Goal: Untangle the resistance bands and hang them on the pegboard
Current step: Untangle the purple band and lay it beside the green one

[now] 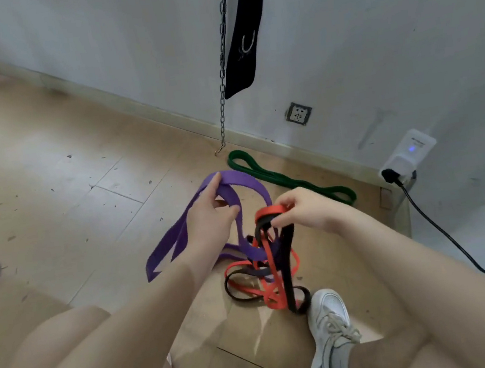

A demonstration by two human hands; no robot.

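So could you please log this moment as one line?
left hand grips purple band | right hand pinches red band and black band | green band on floor

Tangle of bands (266, 271): on floor (47, 180), just left of shoe (328, 327)
Lone band (284, 179): behind tangle, along baseboard (136, 105)
Chain (222, 61): hanging before wall (368, 25)
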